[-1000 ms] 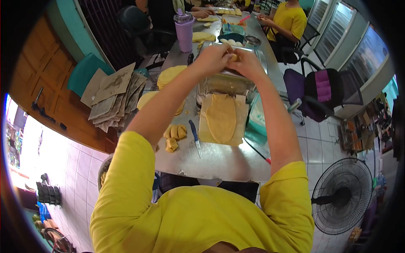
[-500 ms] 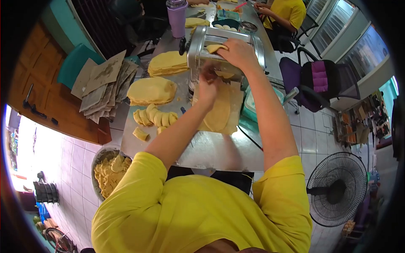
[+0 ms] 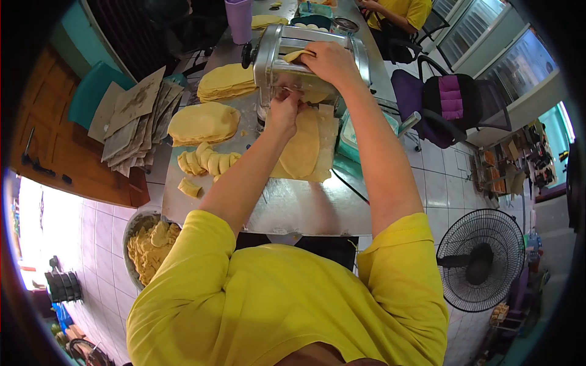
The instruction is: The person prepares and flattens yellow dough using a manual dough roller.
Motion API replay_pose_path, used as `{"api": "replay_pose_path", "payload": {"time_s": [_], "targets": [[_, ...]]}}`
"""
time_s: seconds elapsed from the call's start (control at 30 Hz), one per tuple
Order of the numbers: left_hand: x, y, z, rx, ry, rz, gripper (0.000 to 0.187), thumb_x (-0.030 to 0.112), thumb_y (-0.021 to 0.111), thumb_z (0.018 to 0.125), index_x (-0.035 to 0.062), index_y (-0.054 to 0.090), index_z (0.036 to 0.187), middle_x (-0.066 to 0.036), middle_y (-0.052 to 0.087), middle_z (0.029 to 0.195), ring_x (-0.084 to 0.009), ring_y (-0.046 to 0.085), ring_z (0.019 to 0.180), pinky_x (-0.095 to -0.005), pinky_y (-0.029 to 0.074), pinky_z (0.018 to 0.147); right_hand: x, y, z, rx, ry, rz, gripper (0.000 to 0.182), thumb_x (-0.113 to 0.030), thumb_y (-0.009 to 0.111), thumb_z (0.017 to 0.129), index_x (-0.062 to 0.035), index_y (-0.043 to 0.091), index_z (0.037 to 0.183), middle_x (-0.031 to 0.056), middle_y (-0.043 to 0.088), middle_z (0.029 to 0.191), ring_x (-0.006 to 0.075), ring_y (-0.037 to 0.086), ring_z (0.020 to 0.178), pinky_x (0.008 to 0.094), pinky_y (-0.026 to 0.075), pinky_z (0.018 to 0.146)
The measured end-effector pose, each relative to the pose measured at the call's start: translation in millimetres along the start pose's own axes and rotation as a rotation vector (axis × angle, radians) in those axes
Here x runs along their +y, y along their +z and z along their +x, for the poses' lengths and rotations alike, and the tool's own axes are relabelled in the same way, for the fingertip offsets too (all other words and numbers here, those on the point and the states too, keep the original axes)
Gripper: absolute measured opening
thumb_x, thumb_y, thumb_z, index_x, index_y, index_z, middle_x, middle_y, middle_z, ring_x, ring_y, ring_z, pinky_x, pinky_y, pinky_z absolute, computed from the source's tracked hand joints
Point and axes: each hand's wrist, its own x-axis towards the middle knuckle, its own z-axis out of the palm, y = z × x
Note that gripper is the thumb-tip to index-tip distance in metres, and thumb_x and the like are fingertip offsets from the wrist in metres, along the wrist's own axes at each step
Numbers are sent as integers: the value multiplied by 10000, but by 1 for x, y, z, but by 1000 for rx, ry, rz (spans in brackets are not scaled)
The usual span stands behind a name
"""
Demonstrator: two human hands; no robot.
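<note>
The fingers of your right hand point(image 3: 332, 63) clamp the pale yellow flat dough piece point(image 3: 295, 56) above the silver metal roller machine point(image 3: 267, 60). Your left hand point(image 3: 284, 114) bends at its front, grip unclear; right beside those fingers lies a long yellow dough sheet point(image 3: 302, 149).

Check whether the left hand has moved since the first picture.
Yes. Against the machine, the left hand has gone from over its top down to its front. The right hand is still at the top, holding dough.
</note>
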Motion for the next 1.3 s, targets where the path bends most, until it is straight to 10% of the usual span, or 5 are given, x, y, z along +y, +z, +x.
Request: {"api": "replay_pose_path", "payload": {"time_s": [1.3], "targets": [[13,-23,-72,-217,-219,-70,231,152,485,932,61,477,1144,-67,594,1077,-205,607,944,-383,521,773,7,14,-1,108,-131,214,232,-261,518,811,-111,689,860,40,625,934,257,588,936,390,476,816]]}}
